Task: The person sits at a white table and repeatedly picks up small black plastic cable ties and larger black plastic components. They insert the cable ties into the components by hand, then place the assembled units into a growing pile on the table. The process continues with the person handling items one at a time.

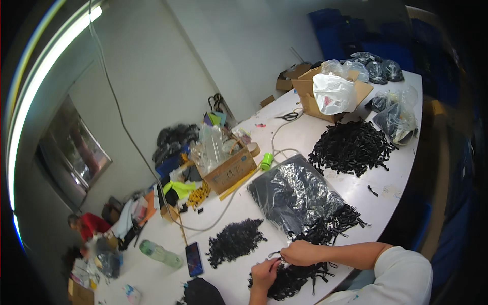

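Observation:
My left hand (264,274) and my right hand (299,253) meet at the near edge of the table. Between their pinched fingertips is a small black cord loop (275,253), mostly covered by the fingers. Beneath and around both hands spreads a heap of black cord pulls with looped ends (292,284). More of these pulls (338,223) lie over the near edge of a flat, dark package in clear plastic (292,190). Left of my hands is a smaller pile of black loops (236,241).
Farther right is a big black pile (351,147). A phone (193,259), green-tinted bottle (160,253), green cylinder (267,161) and grey cable (218,223) lie leftward. Cardboard boxes (231,173), scissors (288,116) and plastic bags (399,119) stand beyond. Another person (91,226) is far left.

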{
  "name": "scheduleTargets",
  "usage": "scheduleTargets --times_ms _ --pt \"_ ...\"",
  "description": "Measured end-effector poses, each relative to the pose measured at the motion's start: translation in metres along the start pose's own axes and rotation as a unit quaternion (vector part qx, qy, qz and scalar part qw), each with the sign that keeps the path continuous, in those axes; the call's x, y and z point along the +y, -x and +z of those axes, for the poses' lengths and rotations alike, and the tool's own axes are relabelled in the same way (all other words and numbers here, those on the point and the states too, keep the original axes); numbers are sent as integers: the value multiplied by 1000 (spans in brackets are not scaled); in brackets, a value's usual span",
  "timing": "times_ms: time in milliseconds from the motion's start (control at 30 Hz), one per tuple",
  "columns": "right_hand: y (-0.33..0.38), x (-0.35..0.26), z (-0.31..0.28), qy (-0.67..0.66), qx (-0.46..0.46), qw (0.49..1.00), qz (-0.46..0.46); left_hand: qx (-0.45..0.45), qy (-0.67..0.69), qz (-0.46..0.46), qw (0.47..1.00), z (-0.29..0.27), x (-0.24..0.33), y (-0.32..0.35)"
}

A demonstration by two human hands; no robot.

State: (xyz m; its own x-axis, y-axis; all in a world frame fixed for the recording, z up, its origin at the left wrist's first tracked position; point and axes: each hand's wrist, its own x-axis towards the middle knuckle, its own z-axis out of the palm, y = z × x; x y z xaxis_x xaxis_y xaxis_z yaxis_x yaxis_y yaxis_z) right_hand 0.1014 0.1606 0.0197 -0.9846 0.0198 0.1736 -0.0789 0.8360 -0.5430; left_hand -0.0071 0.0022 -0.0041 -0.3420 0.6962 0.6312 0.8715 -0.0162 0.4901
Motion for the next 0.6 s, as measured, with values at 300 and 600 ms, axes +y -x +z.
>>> scheduleTargets --times_ms 300,600 --pt "-5 -16 -15 -173 30 984 34 -63 126 -134 981 4 2 8" --pt "-1 -12 -9 -206 72 975 41 -57 234 -170 956 -1 5 4"
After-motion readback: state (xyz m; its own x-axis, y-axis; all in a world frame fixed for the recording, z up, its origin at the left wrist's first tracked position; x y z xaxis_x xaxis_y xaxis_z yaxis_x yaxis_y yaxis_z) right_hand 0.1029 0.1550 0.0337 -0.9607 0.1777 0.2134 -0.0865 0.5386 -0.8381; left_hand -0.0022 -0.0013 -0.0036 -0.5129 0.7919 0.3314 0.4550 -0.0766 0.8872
